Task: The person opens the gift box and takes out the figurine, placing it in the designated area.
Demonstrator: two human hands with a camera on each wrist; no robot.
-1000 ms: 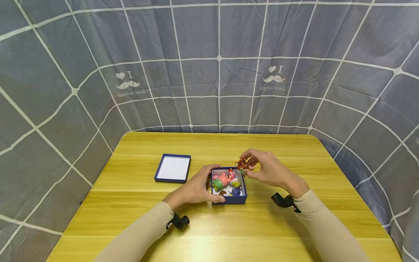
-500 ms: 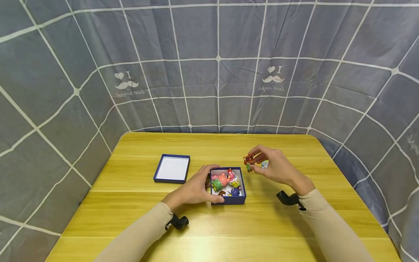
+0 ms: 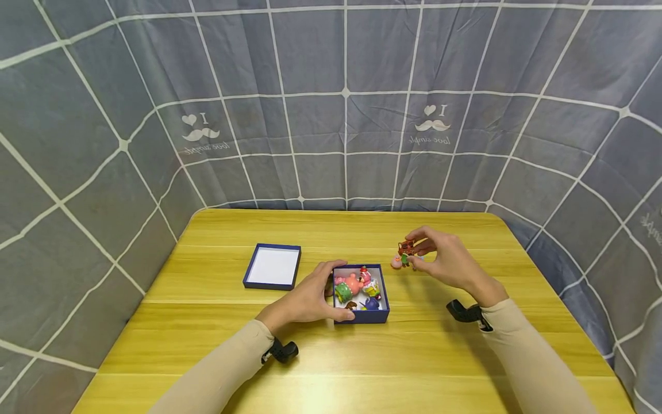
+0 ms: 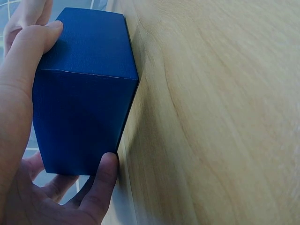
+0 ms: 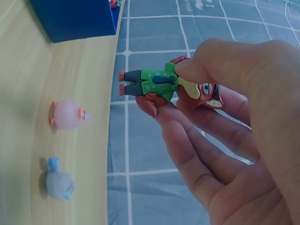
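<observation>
My left hand (image 3: 312,296) holds the left side of a dark blue box (image 3: 362,317), thumb at the front and fingers round the back. In the left wrist view the thumb lies on one face of the box and fingertips touch another. Several small toy figurines (image 3: 351,284) lie in its white interior, pink, green, purple-blue and brown. To the right, my right hand (image 3: 452,261) pinches a fox figurine (image 5: 157,84) in a green shirt and dark trousers between thumb and fingers, above the table. Below it a pink bird-like figurine (image 5: 67,114) and a grey-blue figurine (image 5: 58,183) stand on the table.
A shallow box lid (image 3: 271,267) with a white inside and blue rim lies left of the box on the wooden table (image 3: 331,368). Behind the table and at both sides hangs a grey curtain (image 3: 320,123) with white grid lines.
My right hand has carried the fox figurine from the box's right edge further right, over the standing figurines. The left hand and the box have stayed in place.
</observation>
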